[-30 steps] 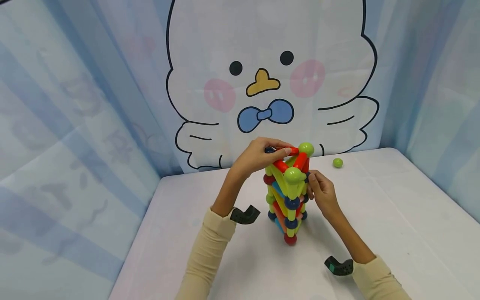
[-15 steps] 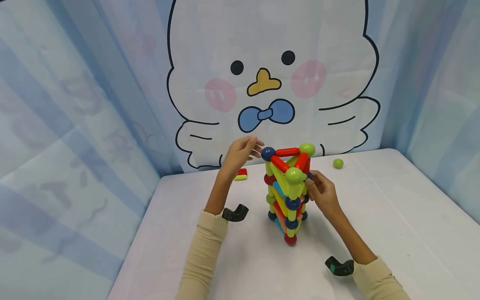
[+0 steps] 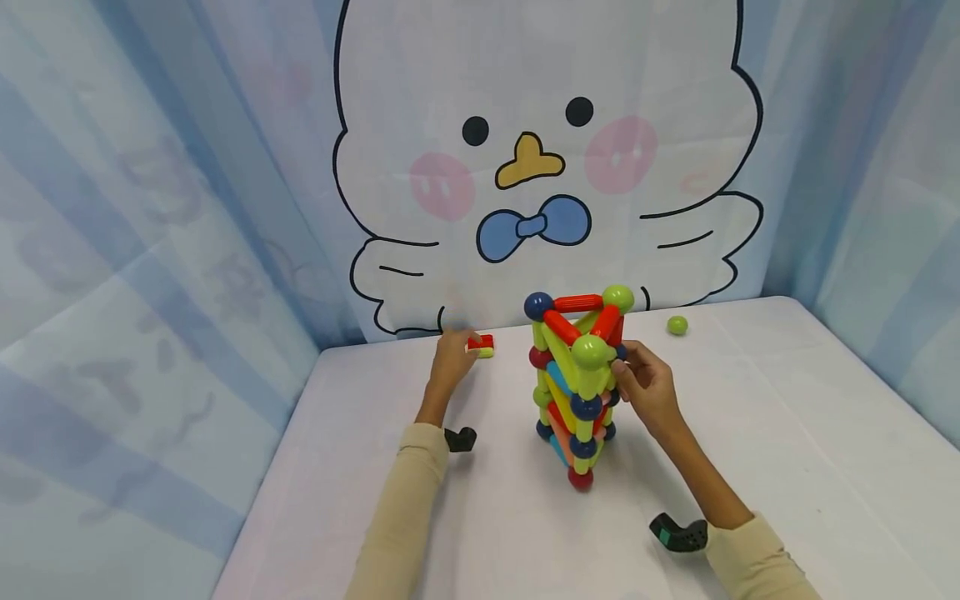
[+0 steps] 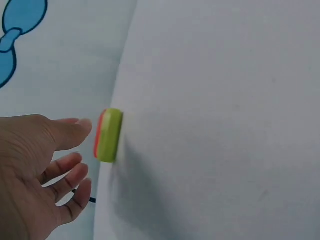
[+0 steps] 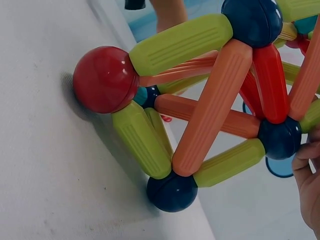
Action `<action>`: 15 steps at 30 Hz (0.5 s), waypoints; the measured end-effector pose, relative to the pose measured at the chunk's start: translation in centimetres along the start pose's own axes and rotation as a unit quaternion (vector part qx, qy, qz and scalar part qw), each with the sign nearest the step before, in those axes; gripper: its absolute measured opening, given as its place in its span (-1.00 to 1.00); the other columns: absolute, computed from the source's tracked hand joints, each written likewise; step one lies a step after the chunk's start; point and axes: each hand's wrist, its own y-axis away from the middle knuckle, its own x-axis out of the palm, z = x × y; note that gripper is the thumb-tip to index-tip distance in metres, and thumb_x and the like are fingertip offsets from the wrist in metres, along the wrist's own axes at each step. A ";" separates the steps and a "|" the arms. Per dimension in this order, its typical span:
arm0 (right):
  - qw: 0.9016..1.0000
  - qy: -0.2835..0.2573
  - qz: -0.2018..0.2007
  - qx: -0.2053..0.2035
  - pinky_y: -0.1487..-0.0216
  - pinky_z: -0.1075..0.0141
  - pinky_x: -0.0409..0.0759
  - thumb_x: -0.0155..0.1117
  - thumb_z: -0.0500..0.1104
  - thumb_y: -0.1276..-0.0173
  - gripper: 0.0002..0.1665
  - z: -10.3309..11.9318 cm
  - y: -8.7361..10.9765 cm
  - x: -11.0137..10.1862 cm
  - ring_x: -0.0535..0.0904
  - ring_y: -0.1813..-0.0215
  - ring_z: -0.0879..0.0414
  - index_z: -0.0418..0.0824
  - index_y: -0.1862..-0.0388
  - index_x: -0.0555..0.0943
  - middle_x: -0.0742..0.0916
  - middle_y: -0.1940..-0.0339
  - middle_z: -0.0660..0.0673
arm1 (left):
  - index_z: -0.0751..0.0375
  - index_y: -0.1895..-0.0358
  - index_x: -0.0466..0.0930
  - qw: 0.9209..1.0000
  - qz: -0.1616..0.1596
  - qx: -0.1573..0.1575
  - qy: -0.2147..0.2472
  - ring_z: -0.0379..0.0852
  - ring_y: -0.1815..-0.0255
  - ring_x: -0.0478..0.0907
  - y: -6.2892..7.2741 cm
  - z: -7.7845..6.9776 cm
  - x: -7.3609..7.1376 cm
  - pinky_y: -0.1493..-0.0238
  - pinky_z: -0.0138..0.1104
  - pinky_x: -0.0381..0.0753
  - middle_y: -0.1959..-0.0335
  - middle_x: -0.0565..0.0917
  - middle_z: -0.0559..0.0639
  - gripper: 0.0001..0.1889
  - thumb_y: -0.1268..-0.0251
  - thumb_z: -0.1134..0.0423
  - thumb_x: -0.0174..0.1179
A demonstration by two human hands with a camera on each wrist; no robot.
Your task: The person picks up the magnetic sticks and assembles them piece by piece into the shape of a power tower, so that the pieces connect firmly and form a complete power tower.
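Note:
A tall tower of magnetic sticks and balls (image 3: 584, 407) stands upright on the table, topped by red sticks with one dark blue and two green balls. My right hand (image 3: 651, 390) grips its right side high up, thumb and fingers around a dark blue ball; the right wrist view catches only fingers at its edge. At the table's back edge, my left hand (image 3: 452, 362) reaches towards a red stick (image 3: 484, 341) and a green stick (image 4: 111, 135) lying side by side. In the left wrist view its thumb and fingers are spread, a small gap short of the sticks.
A loose green ball (image 3: 677, 325) lies near the back edge, right of the tower. Behind the white table (image 3: 787, 433) hangs a curtain (image 3: 525, 50) with a cartoon bird. Black wrist devices sit on both wrists.
My left hand has let go of the tower's top and moved left and down to the two sticks. My right hand has stayed on the tower.

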 end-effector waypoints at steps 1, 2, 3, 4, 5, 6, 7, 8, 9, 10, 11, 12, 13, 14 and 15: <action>1.000 0.002 -0.002 0.002 0.57 0.43 0.44 0.02 -0.41 -0.47 -0.66 0.0 0.0 0.0 0.35 0.58 0.08 -0.05 -0.01 0.57 0.64 0.32 0.09 | 0.16 -0.01 0.66 1.000 0.003 -0.005 -0.019 0.13 -0.16 0.49 0.0 0.4 0.5 -0.16 -0.08 0.58 -0.12 0.55 0.22 -0.76 -0.28 0.29 0.29; 1.000 0.007 -0.004 0.003 0.58 0.43 0.45 0.02 -0.41 -0.46 -0.65 0.0 0.1 0.1 0.35 0.58 0.06 -0.03 -0.01 0.57 0.64 0.32 0.10 | 0.13 -0.02 0.66 0.999 0.007 -0.009 -0.033 0.14 -0.17 0.47 0.1 0.7 0.9 -0.17 -0.07 0.57 -0.13 0.53 0.23 -0.74 -0.28 0.28 0.29; 1.000 0.009 -0.005 0.005 0.58 0.43 0.45 0.01 -0.42 -0.46 -0.64 0.0 0.2 0.1 0.35 0.58 0.05 -0.02 0.00 0.57 0.64 0.32 0.10 | 0.12 -0.04 0.65 0.999 0.010 -0.013 -0.043 0.14 -0.18 0.46 0.1 0.9 1.3 -0.17 -0.06 0.57 -0.14 0.51 0.24 -0.73 -0.27 0.28 0.30; 1.000 0.013 -0.006 0.005 0.58 0.42 0.46 0.01 -0.42 -0.46 -0.63 0.1 0.2 0.1 0.35 0.58 0.04 -0.01 0.00 0.57 0.64 0.33 0.11 | 0.09 -0.05 0.65 0.999 0.013 -0.023 -0.046 0.14 -0.17 0.46 0.2 1.1 1.6 -0.17 -0.06 0.57 -0.15 0.49 0.24 -0.72 -0.28 0.26 0.30; 1.000 0.012 -0.006 0.006 0.58 0.42 0.46 0.01 -0.43 -0.45 -0.62 0.1 0.3 0.1 0.35 0.58 0.03 0.00 0.00 0.57 0.64 0.33 0.11 | 0.07 -0.06 0.64 0.998 0.016 -0.029 -0.049 0.12 -0.17 0.46 0.3 1.3 1.8 -0.18 -0.07 0.58 -0.15 0.47 0.22 -0.71 -0.28 0.25 0.29; 1.000 0.011 -0.006 0.006 0.58 0.42 0.46 0.01 -0.43 -0.45 -0.62 0.0 0.3 0.1 0.35 0.58 0.04 0.00 0.00 0.57 0.65 0.32 0.11 | 0.07 -0.06 0.64 0.998 0.016 -0.030 -0.052 0.11 -0.16 0.46 0.3 1.4 2.1 -0.18 -0.08 0.58 -0.14 0.47 0.21 -0.71 -0.28 0.25 0.29; 1.000 0.011 -0.006 0.006 0.58 0.42 0.46 0.01 -0.43 -0.46 -0.61 0.0 0.3 0.1 0.36 0.58 0.05 0.02 0.00 0.57 0.65 0.32 0.11 | 0.08 -0.06 0.64 0.998 0.015 -0.031 -0.050 0.09 -0.15 0.46 0.4 1.4 2.2 -0.19 -0.09 0.58 -0.13 0.47 0.20 -0.72 -0.28 0.26 0.29; 1.000 0.010 -0.005 0.005 0.58 0.42 0.45 0.00 -0.43 -0.46 -0.61 0.0 0.3 0.0 0.36 0.58 0.08 0.01 0.00 0.57 0.65 0.32 0.11 | 0.09 -0.04 0.63 0.998 0.012 -0.028 -0.049 0.09 -0.15 0.47 0.5 1.4 2.3 -0.19 -0.10 0.58 -0.12 0.48 0.20 -0.72 -0.28 0.26 0.30; 1.000 0.006 -0.004 0.002 0.58 0.42 0.44 0.00 -0.43 -0.46 -0.62 -0.1 0.3 0.0 0.36 0.58 0.10 0.00 0.00 0.57 0.65 0.32 0.11 | 0.11 -0.01 0.63 0.998 0.008 -0.025 -0.052 0.08 -0.12 0.47 0.5 1.4 2.3 -0.17 -0.11 0.58 -0.10 0.50 0.18 -0.74 -0.26 0.26 0.31; 1.000 0.003 -0.003 0.000 0.58 0.42 0.44 0.00 -0.43 -0.46 -0.62 -0.1 0.2 0.0 0.37 0.58 0.12 -0.01 -0.01 0.57 0.65 0.31 0.10 | 0.14 0.03 0.63 0.998 0.005 -0.020 -0.056 0.07 -0.10 0.49 0.6 1.3 2.3 -0.15 -0.11 0.60 -0.06 0.52 0.17 -0.75 -0.24 0.26 0.33; 1.000 0.001 -0.001 -0.002 0.58 0.42 0.44 0.00 -0.43 -0.46 -0.63 -0.1 0.2 -0.1 0.37 0.57 0.13 -0.02 -0.01 0.57 0.65 0.31 0.10 | 0.16 0.07 0.61 0.998 0.003 -0.015 -0.063 0.06 -0.06 0.50 0.6 1.1 2.2 -0.12 -0.13 0.61 -0.02 0.55 0.16 -0.77 -0.23 0.26 0.34; 1.000 -0.001 0.001 -0.004 0.58 0.41 0.43 0.00 -0.43 -0.47 -0.64 -0.1 0.1 -0.1 0.37 0.57 0.13 -0.04 -0.02 0.57 0.65 0.31 0.09 | 0.17 0.11 0.60 0.997 0.004 -0.012 -0.073 0.05 -0.01 0.52 0.6 1.0 2.2 -0.09 -0.14 0.62 0.03 0.58 0.14 -0.77 -0.21 0.25 0.36; 1.000 -0.001 0.002 -0.006 0.58 0.40 0.44 -0.01 -0.43 -0.47 -0.64 -0.1 0.1 -0.1 0.37 0.57 0.12 -0.05 -0.02 0.57 0.65 0.30 0.09 | 0.18 0.14 0.58 0.997 0.007 -0.009 -0.081 0.04 0.04 0.53 0.6 0.8 2.0 -0.05 -0.15 0.62 0.08 0.60 0.12 -0.77 -0.19 0.24 0.38; 1.000 0.000 0.003 -0.007 0.58 0.40 0.44 -0.01 -0.42 -0.47 -0.64 -0.1 0.0 -0.2 0.38 0.57 0.09 -0.05 -0.02 0.57 0.66 0.30 0.09 | 0.19 0.16 0.57 0.996 0.012 -0.007 -0.088 0.02 0.08 0.54 0.7 0.6 1.9 -0.01 -0.16 0.62 0.13 0.63 0.10 -0.76 -0.17 0.24 0.39; 1.000 0.003 0.003 -0.007 0.57 0.39 0.45 -0.01 -0.42 -0.47 -0.64 -0.1 0.0 -0.2 0.38 0.56 0.07 -0.05 -0.02 0.57 0.66 0.29 0.09 | 0.20 0.16 0.57 0.996 0.017 -0.003 -0.091 0.01 0.12 0.55 0.7 0.4 1.8 0.02 -0.17 0.62 0.16 0.65 0.09 -0.76 -0.16 0.24 0.40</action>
